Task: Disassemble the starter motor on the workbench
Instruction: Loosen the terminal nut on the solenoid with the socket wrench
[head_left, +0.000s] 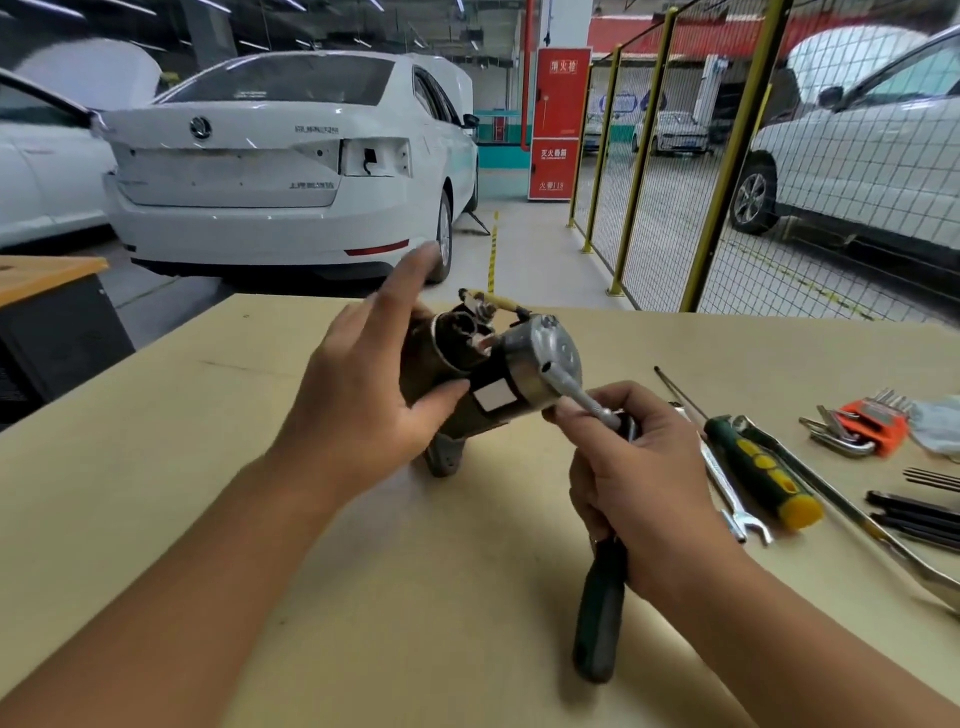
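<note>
The starter motor stands tilted on the tan workbench, its silver end cap facing me. My left hand holds its dark body, thumb on the near side next to a white label, fingers reaching over the far side. My right hand grips a ratchet wrench with a black handle. The wrench's silver extension and socket sit on a bolt at the end cap's lower edge. A yellow-sleeved lead runs across the top of the solenoid.
To the right on the bench lie a green and yellow screwdriver, an open-end spanner, a long thin bolt, an orange hex key set, black hex keys and a long metal bar. White cars and a yellow mesh fence stand beyond.
</note>
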